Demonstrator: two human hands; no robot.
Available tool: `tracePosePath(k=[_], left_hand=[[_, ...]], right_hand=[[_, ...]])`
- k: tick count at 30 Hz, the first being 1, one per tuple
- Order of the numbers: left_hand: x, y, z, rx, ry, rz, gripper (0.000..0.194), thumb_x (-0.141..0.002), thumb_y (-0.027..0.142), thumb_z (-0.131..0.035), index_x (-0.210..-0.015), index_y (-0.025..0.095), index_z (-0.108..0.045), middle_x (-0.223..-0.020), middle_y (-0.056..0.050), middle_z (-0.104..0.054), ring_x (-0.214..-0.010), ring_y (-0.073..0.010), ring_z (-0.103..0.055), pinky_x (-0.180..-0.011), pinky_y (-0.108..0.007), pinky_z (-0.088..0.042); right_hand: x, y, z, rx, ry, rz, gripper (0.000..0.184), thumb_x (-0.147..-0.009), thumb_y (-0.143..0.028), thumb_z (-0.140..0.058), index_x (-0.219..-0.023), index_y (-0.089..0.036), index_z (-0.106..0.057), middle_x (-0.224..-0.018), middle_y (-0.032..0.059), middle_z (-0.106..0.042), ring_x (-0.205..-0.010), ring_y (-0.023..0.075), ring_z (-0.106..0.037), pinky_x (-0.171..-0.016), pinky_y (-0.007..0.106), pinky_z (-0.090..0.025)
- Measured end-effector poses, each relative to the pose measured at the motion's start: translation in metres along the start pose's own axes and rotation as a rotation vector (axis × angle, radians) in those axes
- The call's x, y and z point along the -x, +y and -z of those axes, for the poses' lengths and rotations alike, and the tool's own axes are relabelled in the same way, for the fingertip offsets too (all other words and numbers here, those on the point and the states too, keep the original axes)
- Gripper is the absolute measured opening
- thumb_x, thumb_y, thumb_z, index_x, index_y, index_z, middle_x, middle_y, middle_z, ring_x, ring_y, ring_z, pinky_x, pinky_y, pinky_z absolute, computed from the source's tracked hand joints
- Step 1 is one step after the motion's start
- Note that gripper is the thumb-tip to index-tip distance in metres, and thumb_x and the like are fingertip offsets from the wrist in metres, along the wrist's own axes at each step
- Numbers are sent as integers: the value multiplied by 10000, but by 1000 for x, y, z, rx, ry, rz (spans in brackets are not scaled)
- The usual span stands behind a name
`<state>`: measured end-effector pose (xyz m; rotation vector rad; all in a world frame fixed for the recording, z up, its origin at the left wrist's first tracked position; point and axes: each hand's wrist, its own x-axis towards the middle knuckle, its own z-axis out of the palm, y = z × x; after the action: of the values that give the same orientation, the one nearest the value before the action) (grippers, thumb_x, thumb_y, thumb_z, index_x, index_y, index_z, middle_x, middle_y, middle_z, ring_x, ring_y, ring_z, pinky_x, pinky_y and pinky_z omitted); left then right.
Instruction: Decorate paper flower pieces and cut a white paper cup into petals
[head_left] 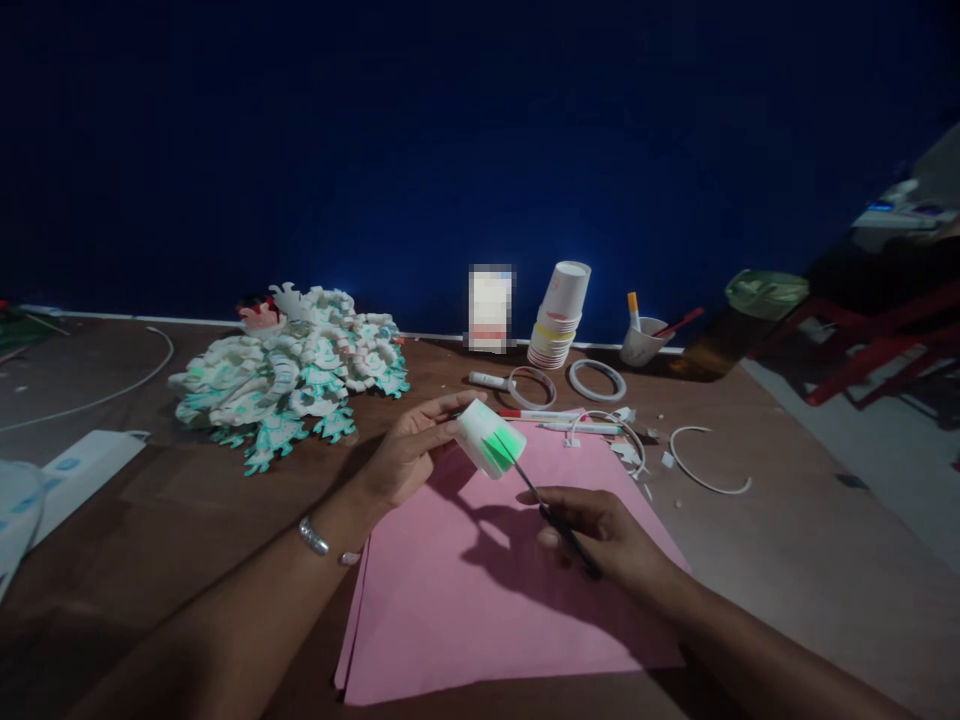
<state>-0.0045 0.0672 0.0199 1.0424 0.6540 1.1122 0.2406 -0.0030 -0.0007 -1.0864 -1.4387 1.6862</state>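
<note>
My left hand (414, 447) is closed around the base end of a white paper cup (474, 428), which is tilted with its mouth toward the lower right. Green colouring shows on the cup's side near the mouth. In my right hand (592, 525) is a pair of dark-handled scissors (551, 515); the blades reach up to the green part of the cup. Whether the blades are cutting into the wall I cannot tell. Both hands are above pink paper sheets (480, 620), where their shadows fall.
A heap of cut paper cups (300, 370) lies at the left back. Behind the sheets are stacked paper cups (562, 310), tape rolls (598, 380), markers (532, 415) and a cup holding pens (643, 345). Cut rim rings (709, 485) and scraps lie rightward; a power strip (82, 480) sits left.
</note>
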Motion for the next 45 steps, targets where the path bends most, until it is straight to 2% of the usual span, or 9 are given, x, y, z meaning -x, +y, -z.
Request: tracePosePath(k=[8,15,25,32,36,45], left_hand=[[1,1,-2,-16,0,-4,354,-810,209,-749,-1163,185,-732,-1341,-111,-642,-1196,-240,-587,-985,-317,-457],[1,0,-1,-6,-1,-4,339,-802,202,-756,-1141,188,-736,-1288,-100,-667,-1138,-214,-605,-939,-291,-473],[2,1,-1,-8,0,-11,327,-810,206,-752,-1136,180,-732,-1323,-113,-653,-1156,-227,-610,-962,-315,-472],[2,-1,0,-11,18,-16,302,-817,211,-753,-1117,184,-726,-1314,-111,-662,-1124,-225,-631,-943,-322,-485],[2,-2,0,-16,0,-19,240,-815,211,-760,-1053,188,-742,-1331,-108,-659,-1203,-240,-602,-987,-334,-468],[3,-1,0,-23,-17,3,220,-817,202,-759,-1036,183,-748,-1381,-109,-629,-1281,-261,-561,-1046,-367,-435]], right_hand=[[0,-2,-1,3,-8,-3,512,-750,-452,-804,-1147,-135,-743,-583,-42,-507,-521,95,-421,-460,209,-347],[0,1,0,1,-14,-2,523,-740,-473,-816,-1144,-147,-745,-641,-24,-542,-554,99,-439,-490,216,-365],[2,-3,0,63,4,4,519,-785,-466,-783,-1180,-132,-738,-586,-47,-456,-542,98,-378,-473,215,-327],[1,-2,0,20,6,-12,536,-759,-467,-802,-1183,-144,-743,-576,-52,-475,-522,93,-388,-481,221,-361],[-1,0,-1,-12,0,-27,545,-715,-461,-836,-1151,-145,-759,-595,-42,-501,-536,95,-409,-485,219,-356],[2,-2,-1,60,-15,29,473,-814,-424,-762,-1194,-143,-741,-594,-50,-454,-547,94,-382,-504,228,-340]])
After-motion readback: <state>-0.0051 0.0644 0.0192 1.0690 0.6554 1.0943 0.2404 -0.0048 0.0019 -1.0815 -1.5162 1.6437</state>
